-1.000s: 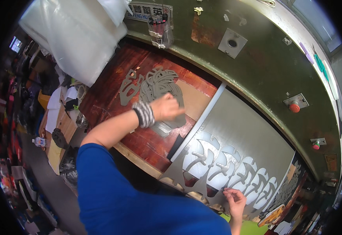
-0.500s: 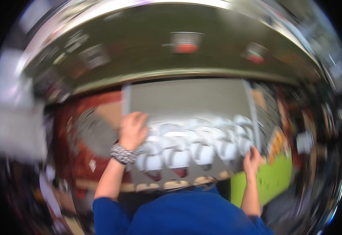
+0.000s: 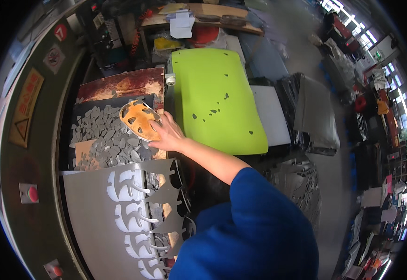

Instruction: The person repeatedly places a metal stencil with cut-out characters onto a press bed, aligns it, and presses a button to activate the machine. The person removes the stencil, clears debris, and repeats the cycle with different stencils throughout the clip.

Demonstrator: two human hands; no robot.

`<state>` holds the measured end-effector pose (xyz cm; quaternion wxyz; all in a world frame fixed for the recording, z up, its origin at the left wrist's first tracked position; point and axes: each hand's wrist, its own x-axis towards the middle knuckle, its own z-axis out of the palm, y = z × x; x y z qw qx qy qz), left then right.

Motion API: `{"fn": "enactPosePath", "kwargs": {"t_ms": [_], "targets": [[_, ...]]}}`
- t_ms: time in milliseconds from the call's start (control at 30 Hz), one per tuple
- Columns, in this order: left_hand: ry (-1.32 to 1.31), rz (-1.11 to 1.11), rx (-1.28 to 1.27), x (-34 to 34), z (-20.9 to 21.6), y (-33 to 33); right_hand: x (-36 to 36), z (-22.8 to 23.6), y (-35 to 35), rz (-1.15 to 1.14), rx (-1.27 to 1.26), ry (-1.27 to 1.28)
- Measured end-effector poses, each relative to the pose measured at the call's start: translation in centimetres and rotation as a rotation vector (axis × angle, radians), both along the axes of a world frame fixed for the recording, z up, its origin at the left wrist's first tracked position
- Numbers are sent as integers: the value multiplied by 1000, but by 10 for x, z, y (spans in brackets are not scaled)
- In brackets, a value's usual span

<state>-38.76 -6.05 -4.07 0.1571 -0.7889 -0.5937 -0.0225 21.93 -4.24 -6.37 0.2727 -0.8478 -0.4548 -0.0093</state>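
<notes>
My right hand (image 3: 168, 133) is closed around the near side of a cutting die (image 3: 139, 120), an oval orange-yellow piece with several dark openings and a thin rim. The die is over a pile of small grey cut-offs (image 3: 101, 133) on a dark board. Nearer to me lies a grey sheet (image 3: 89, 205) with a row of curved shapes cut out of its edge. White surface and grey scraps show through the cutouts. My left hand is out of view.
A green machine beam (image 3: 40, 172) with a red button (image 3: 32, 193) runs along the left. Right of the die is a bright green board (image 3: 217, 105) with several dark scraps. Wrapped grey stacks (image 3: 318, 114) stand farther right, and a worktable (image 3: 241, 23) at the back.
The view has swung to the right. My right hand has moved from the sheet's right edge to the cutting die and taken hold of it. My left hand has left the view.
</notes>
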Motion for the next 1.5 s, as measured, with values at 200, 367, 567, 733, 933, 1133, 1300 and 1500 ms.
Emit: {"fn": "enactPosePath", "kwargs": {"t_ms": [200,367,567,733,933,1133,1300,1500], "targets": [[-29,-71,108,-18,-32,15,7,12,20,18,81,189],[63,-246,202,-29,-40,22,8,33,20,126,621,843],[-382,257,-224,-7,-26,24,-22,34,24,195,1051,2416],[-492,282,-106,-19,-28,70,-20,41,90,-221,1100,2612],[-574,381,-165,-10,-9,100,-100,79,133,34,631,1740],[-990,409,14,-16,-10,96,-257,86,143,800,173,1471],[-1308,546,245,-20,-25,93,-412,62,177,1112,-144,1037],[-1345,535,256,-16,-25,93,-513,26,147,1200,-11,285]]}}
